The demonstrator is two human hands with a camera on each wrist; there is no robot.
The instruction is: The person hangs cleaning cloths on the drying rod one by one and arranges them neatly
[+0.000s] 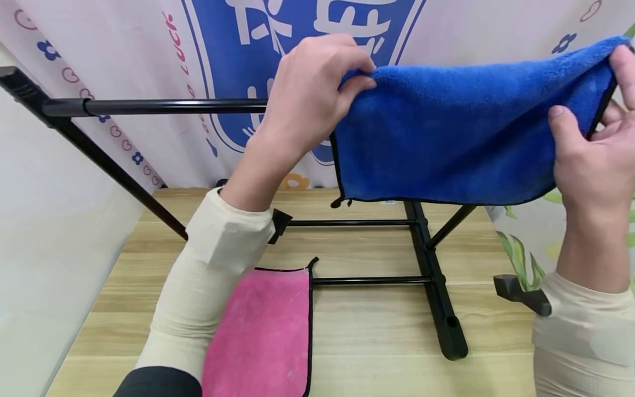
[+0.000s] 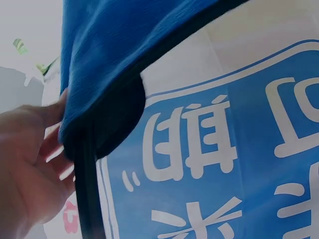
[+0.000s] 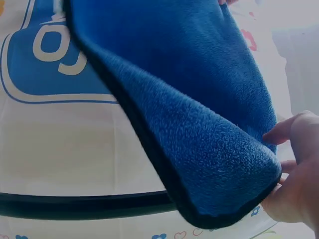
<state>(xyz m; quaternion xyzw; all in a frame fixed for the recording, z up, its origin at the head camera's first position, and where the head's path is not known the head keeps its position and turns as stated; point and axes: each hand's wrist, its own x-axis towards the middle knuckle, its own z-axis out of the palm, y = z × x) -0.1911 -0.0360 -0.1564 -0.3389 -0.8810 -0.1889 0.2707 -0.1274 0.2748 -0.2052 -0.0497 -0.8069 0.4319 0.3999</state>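
Observation:
A blue plush towel (image 1: 446, 132) with black edging is draped at the top bar (image 1: 178, 107) of a black rack, hiding the bar's right part in the head view. My left hand (image 1: 317, 82) pinches the towel's upper left edge between thumb and fingers. At the other end my right hand (image 1: 595, 149) holds the towel's side edge, thumb in front and fingers behind. The right wrist view shows that end of the blue towel (image 3: 214, 164) folded over, with the right hand (image 3: 299, 169) at its outer edge. The left wrist view looks up at the towel (image 2: 119, 45) from below.
A pink cloth (image 1: 278, 331) with black edging hangs low on the rack, partly behind the left sleeve. The rack's black foot (image 1: 441, 309) and lower bars (image 1: 372, 281) stand over a wood-grain surface (image 1: 367, 342). Behind is a printed curtain (image 1: 134, 33).

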